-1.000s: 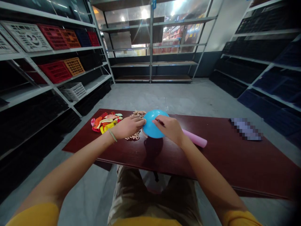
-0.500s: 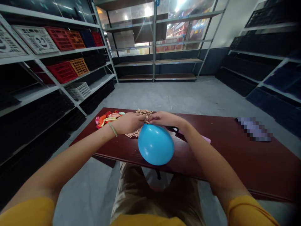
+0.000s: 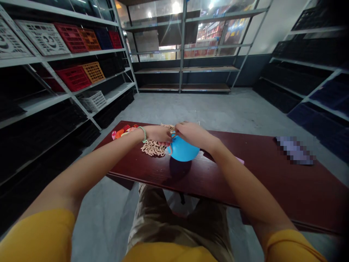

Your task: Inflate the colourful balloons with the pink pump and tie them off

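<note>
Upper left of frame: white metal shelving (image 3: 65, 54) w/ a red crate (image 3: 72, 37), an orange crate (image 3: 93, 72) and a white basket (image 3: 92, 101) on its shelves. At center, on a dark red wooden table (image 3: 218, 182), a pile of deflated balloons (image 3: 120, 133) sits mostly behind the L forearm. L hand (image 3: 157, 134), green band (image 3: 143, 133) on wrist, rests just above a heap of beige chain links (image 3: 152, 148), fingers pressed together & curled toward the blue balloon (image 3: 183, 149). The balloon is small, inflated, on the table btw the heap and the R forearm, its stretched neck looped up to the hands. R hand (image 3: 193, 134) arches over the balloon, fingers together, tips almost touching L fingers; can't tell exactly what they pinch. Right of that, pink tube (image 3: 240, 160) barely shows past the R forearm, then a pixelated patch (image 3: 296, 150) on the table. Upper right of frame: dark crates (image 3: 302, 69) on shelves.
</note>
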`<state>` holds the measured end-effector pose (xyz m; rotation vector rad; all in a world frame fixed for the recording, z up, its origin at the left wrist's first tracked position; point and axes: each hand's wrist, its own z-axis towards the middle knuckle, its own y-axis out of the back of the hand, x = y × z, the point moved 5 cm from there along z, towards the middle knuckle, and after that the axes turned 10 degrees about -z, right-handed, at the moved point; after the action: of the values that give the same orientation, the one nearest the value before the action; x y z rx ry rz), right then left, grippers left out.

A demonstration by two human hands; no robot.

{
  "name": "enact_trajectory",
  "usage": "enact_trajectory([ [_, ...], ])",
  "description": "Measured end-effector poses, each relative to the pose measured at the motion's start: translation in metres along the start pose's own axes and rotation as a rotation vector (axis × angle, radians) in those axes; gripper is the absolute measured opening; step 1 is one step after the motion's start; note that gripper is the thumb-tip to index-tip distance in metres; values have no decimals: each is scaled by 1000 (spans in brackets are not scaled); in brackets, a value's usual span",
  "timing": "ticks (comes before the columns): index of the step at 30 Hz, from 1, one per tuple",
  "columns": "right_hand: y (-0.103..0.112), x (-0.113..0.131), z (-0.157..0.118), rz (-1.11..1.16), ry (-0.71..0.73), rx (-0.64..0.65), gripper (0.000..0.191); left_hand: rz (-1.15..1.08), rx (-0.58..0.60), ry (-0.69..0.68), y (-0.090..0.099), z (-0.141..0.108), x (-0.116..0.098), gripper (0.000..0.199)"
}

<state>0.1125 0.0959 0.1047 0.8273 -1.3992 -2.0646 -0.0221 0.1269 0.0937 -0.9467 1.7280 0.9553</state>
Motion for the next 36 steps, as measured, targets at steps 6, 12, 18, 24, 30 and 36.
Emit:
enact_trajectory([
  [6, -6, -7, -9, 58, -42, 4, 17, 135, 220, 172, -16, -1, 23, 17],
  [12, -10, -8, -19, 173, -161, -34, 13, -301, 140, 204, -26, 2, 46, 17],
  [18, -12, -2, -23, -136, -245, 9, 16, -536, 39, 96, -46, 8, 60, 14],
  [24, -18, -4, -24, 31, -200, -130, 13, -759, -69, 105, -56, 8, 71, 10],
  [30, -29, -3, -40, 384, -250, -229, 19, -1002, -62, 141, -54, 4, 75, 11],
  [36, -40, 14, -58, 191, -267, -345, 28, -1245, 99, 182, -64, -7, 84, 9],
])
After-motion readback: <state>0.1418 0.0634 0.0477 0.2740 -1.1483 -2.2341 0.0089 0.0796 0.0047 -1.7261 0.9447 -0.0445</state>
